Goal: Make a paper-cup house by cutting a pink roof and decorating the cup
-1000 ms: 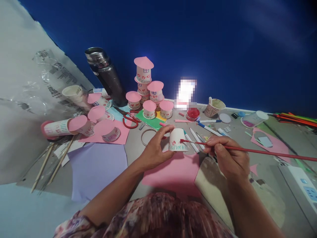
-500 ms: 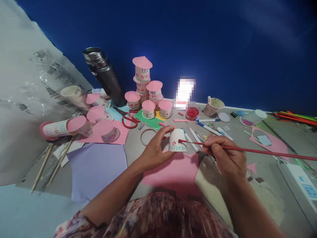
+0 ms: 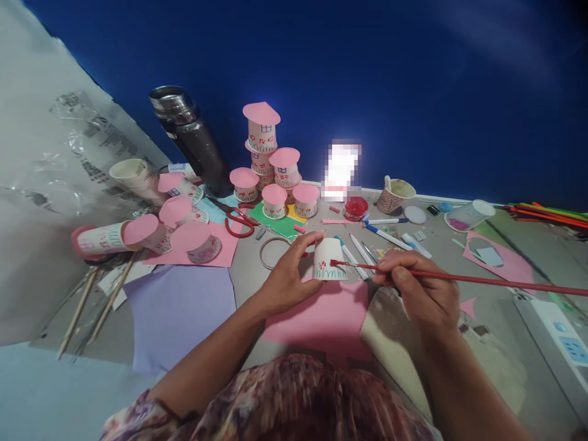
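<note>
My left hand [image 3: 287,275] grips an upturned white paper cup [image 3: 329,260] that stands on a pink paper sheet [image 3: 321,321]. The cup bears red flowers and green grass strokes. My right hand [image 3: 420,288] pinches a long red paintbrush [image 3: 482,280], and the brush's red tip touches the cup's side near a flower. A small open pot of red paint [image 3: 356,208] stands behind the cup.
Finished cup houses with pink roofs [image 3: 275,177] are stacked at the back centre, more lie at left [image 3: 151,229]. Red scissors [image 3: 239,220], a dark flask [image 3: 193,141], markers [image 3: 390,236], a tape ring [image 3: 273,252], lilac paper [image 3: 181,312] and a power strip [image 3: 558,331] surround the work spot.
The brush tip has crept slightly left along the cup's side. Both hands stay nearly where they were.
</note>
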A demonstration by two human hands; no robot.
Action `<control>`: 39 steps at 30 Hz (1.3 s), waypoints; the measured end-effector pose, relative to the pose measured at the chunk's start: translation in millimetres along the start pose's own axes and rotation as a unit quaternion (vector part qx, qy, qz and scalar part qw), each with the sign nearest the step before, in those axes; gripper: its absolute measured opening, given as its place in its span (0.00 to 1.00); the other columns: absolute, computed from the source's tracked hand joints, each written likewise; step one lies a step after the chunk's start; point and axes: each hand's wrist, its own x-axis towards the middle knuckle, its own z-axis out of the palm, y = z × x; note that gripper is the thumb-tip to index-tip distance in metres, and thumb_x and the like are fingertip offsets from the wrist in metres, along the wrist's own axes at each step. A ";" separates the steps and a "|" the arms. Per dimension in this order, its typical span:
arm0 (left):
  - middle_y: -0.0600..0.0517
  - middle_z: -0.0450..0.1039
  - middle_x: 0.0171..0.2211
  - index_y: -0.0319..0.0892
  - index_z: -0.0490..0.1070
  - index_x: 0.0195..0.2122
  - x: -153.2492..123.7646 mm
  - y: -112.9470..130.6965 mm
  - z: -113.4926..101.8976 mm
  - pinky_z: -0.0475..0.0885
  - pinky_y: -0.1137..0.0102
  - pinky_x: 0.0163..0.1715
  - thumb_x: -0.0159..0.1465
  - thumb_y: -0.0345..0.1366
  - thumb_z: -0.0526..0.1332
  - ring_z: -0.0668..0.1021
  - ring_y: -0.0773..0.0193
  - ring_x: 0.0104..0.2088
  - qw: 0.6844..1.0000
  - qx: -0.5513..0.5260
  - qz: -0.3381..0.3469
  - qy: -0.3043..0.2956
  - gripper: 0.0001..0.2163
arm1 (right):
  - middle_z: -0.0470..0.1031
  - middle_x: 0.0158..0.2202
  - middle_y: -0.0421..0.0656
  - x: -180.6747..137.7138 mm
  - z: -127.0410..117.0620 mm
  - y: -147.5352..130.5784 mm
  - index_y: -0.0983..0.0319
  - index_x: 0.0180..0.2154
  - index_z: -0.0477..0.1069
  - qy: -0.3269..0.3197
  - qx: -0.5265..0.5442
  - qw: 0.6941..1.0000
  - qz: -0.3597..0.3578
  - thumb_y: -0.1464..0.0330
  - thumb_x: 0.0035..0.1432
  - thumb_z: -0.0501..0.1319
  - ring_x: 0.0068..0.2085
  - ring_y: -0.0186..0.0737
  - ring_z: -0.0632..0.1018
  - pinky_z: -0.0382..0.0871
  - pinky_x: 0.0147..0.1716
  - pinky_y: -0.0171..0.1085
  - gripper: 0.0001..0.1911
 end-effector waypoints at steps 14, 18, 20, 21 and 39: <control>0.43 0.68 0.67 0.49 0.63 0.66 -1.4 -5.6 1.0 0.72 0.55 0.63 0.60 0.33 0.70 0.72 0.47 0.67 1.000 -0.004 0.001 -0.002 0.34 | 0.80 0.29 0.41 2.0 -3.3 -4.1 0.57 0.40 0.82 0.040 0.030 0.999 -0.010 0.65 0.72 0.62 0.31 0.38 0.77 0.69 0.30 0.37 0.09; 0.42 0.68 0.67 0.49 0.63 0.66 -1.4 -5.1 1.0 0.71 0.54 0.64 0.60 0.35 0.71 0.72 0.47 0.67 1.000 -0.004 0.000 -0.003 0.33 | 0.79 0.30 0.41 0.2 -4.4 -1.4 0.57 0.41 0.81 0.022 0.007 1.000 -0.010 0.67 0.72 0.62 0.33 0.39 0.78 0.70 0.32 0.38 0.09; 0.42 0.68 0.67 0.48 0.63 0.66 -1.5 -4.1 0.6 0.71 0.54 0.64 0.60 0.34 0.71 0.72 0.47 0.67 1.000 -0.004 0.001 -0.004 0.33 | 0.79 0.30 0.41 0.0 -4.3 -0.4 0.57 0.41 0.81 0.007 -0.005 1.000 -0.015 0.68 0.73 0.61 0.33 0.38 0.78 0.70 0.31 0.37 0.09; 0.42 0.68 0.67 0.48 0.63 0.66 -1.6 -3.8 0.4 0.72 0.54 0.64 0.60 0.34 0.70 0.72 0.47 0.67 1.000 -0.004 0.001 -0.005 0.33 | 0.79 0.30 0.40 0.1 -4.2 -0.1 0.57 0.42 0.81 -0.002 -0.012 1.000 -0.013 0.68 0.73 0.61 0.33 0.37 0.78 0.70 0.31 0.36 0.09; 0.43 0.68 0.67 0.49 0.63 0.66 -1.1 -2.4 0.2 0.72 0.54 0.63 0.59 0.32 0.70 0.73 0.47 0.66 1.000 -0.004 0.002 -0.005 0.34 | 0.80 0.32 0.41 -0.2 -7.1 -0.7 0.56 0.42 0.81 0.009 -0.026 0.999 -0.017 0.67 0.73 0.61 0.33 0.37 0.79 0.72 0.32 0.35 0.09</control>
